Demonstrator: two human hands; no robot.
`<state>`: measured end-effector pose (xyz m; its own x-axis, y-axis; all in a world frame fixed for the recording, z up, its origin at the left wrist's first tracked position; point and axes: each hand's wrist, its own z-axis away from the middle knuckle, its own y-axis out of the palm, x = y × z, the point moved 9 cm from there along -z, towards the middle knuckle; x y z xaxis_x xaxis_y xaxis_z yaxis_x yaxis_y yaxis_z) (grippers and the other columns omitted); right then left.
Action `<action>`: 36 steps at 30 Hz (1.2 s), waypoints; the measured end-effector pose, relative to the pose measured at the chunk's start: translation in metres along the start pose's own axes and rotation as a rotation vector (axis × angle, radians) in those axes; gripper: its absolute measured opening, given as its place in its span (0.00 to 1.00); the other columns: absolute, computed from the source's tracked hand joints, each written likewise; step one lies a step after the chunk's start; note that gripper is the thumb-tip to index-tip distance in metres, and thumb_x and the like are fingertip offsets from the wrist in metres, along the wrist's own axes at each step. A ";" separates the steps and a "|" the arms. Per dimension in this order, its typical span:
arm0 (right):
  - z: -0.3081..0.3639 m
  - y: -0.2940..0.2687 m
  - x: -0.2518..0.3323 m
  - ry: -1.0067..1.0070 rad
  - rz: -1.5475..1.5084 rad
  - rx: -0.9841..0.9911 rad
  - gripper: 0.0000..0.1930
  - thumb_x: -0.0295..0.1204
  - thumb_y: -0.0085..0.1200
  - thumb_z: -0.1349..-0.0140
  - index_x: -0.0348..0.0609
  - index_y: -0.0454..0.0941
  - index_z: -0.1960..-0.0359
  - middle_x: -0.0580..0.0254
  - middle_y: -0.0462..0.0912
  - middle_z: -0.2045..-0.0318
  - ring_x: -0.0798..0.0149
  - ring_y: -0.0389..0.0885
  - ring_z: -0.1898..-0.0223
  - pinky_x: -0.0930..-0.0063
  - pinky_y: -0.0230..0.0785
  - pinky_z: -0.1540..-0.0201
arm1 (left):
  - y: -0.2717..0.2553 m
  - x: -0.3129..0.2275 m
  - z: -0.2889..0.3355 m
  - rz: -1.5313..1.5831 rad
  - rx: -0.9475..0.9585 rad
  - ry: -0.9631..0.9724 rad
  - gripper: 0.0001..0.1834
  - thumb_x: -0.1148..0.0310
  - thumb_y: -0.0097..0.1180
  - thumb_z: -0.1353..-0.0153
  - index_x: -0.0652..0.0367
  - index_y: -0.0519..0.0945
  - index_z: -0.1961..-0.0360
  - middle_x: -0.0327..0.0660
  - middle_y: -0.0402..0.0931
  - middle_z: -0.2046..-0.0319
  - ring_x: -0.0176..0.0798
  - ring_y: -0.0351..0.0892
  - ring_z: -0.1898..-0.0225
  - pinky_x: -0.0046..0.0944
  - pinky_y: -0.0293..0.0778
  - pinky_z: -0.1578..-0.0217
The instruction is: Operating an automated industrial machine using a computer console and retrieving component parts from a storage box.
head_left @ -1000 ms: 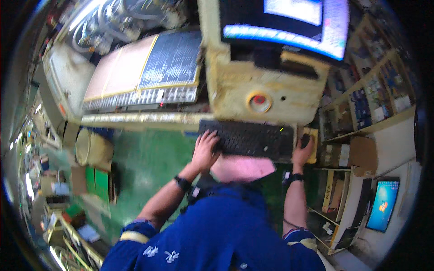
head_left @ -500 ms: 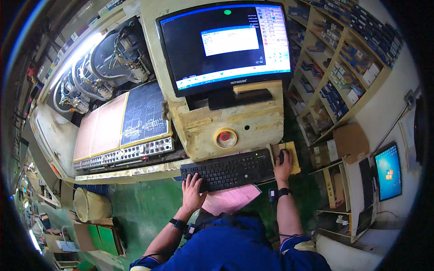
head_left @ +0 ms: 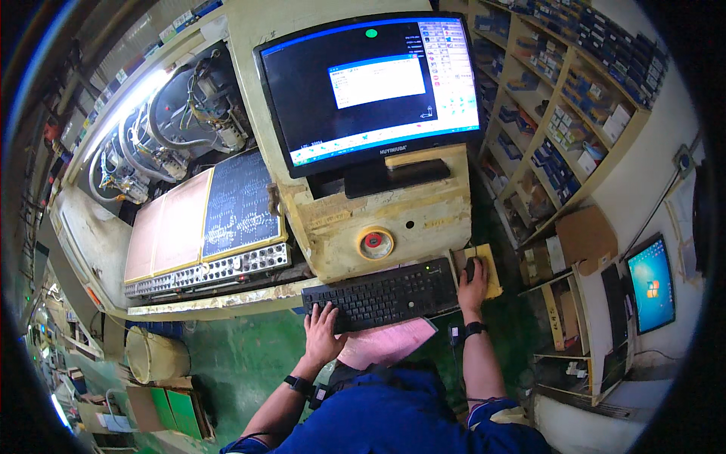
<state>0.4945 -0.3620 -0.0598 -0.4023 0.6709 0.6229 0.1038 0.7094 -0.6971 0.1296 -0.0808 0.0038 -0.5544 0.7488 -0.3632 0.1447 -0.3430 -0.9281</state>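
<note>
At the left end of a black keyboard [head_left: 386, 295], my left hand [head_left: 324, 337] rests with its fingers spread over the keys. To the right, my right hand [head_left: 473, 289] is wrapped over a small black computer mouse [head_left: 470, 268] on a yellowish pad [head_left: 490, 274]. A monitor [head_left: 355, 98] stands beyond the keyboard and shows a small white window on a dark screen. A pink sheet [head_left: 389, 340] lies under the keyboard's near edge, just in front of my body.
Left of the monitor is a machine with hoses and spindles [head_left: 215, 136] over a dark, perforated panel [head_left: 240, 200]. A red button in a yellow ring [head_left: 374, 242] sits below the screen. Shelves of boxes [head_left: 563, 113], a second monitor [head_left: 650, 286] and a round bin [head_left: 156, 354] stand around.
The whole view has shifted a little, so the monitor and keyboard appear slightly lower. Both hands keep their places on the keyboard and the mouse.
</note>
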 end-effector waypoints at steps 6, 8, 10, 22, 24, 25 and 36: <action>0.002 0.001 -0.006 0.052 0.012 0.027 0.27 0.28 0.61 0.34 0.42 0.73 0.33 0.36 0.66 0.28 0.33 0.64 0.27 0.44 0.59 0.26 | 0.002 0.001 0.001 -0.003 -0.014 0.021 0.41 0.56 0.73 0.45 0.55 0.73 0.30 0.48 0.61 0.23 0.62 0.50 0.20 0.70 0.48 0.25; 0.001 0.001 -0.006 0.026 0.018 0.024 0.27 0.27 0.62 0.36 0.44 0.74 0.33 0.35 0.66 0.28 0.32 0.64 0.27 0.44 0.60 0.26 | 0.003 0.003 0.003 0.009 -0.027 0.028 0.41 0.55 0.73 0.45 0.55 0.73 0.31 0.48 0.61 0.23 0.62 0.50 0.20 0.70 0.48 0.25; 0.002 0.001 -0.006 0.031 0.019 0.018 0.27 0.26 0.62 0.36 0.44 0.74 0.34 0.34 0.66 0.28 0.32 0.64 0.27 0.44 0.60 0.26 | 0.003 0.006 0.003 0.032 -0.028 0.025 0.40 0.55 0.73 0.45 0.55 0.74 0.31 0.48 0.61 0.23 0.61 0.50 0.20 0.69 0.47 0.24; 0.001 -0.002 -0.001 0.049 0.006 0.031 0.26 0.26 0.61 0.36 0.44 0.75 0.34 0.34 0.63 0.26 0.32 0.62 0.26 0.43 0.58 0.25 | 0.002 0.003 0.001 -0.015 -0.008 0.030 0.41 0.56 0.74 0.45 0.56 0.73 0.31 0.49 0.60 0.23 0.63 0.50 0.20 0.68 0.48 0.24; 0.001 -0.002 -0.002 0.049 0.019 0.021 0.27 0.27 0.62 0.36 0.44 0.74 0.34 0.34 0.64 0.27 0.31 0.62 0.27 0.42 0.58 0.25 | -0.006 0.000 -0.001 -0.002 -0.039 0.034 0.41 0.56 0.74 0.45 0.56 0.73 0.31 0.51 0.60 0.23 0.64 0.50 0.21 0.66 0.49 0.24; 0.002 -0.004 -0.002 0.050 -0.015 -0.012 0.28 0.27 0.62 0.35 0.43 0.73 0.33 0.34 0.64 0.27 0.31 0.62 0.27 0.42 0.58 0.25 | -0.011 0.000 -0.003 0.011 -0.067 0.034 0.41 0.56 0.74 0.45 0.57 0.73 0.31 0.54 0.59 0.23 0.65 0.51 0.21 0.64 0.50 0.24; 0.001 -0.006 -0.003 0.079 -0.014 -0.022 0.26 0.31 0.60 0.31 0.39 0.72 0.33 0.33 0.64 0.28 0.32 0.62 0.27 0.44 0.57 0.25 | -0.008 0.034 -0.018 0.047 -0.132 0.003 0.45 0.56 0.75 0.45 0.62 0.71 0.30 0.67 0.55 0.24 0.72 0.51 0.23 0.60 0.53 0.23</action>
<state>0.4942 -0.3681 -0.0575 -0.3309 0.6751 0.6594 0.1191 0.7230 -0.6805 0.1239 -0.0425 -0.0025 -0.5416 0.7357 -0.4067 0.2775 -0.3003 -0.9126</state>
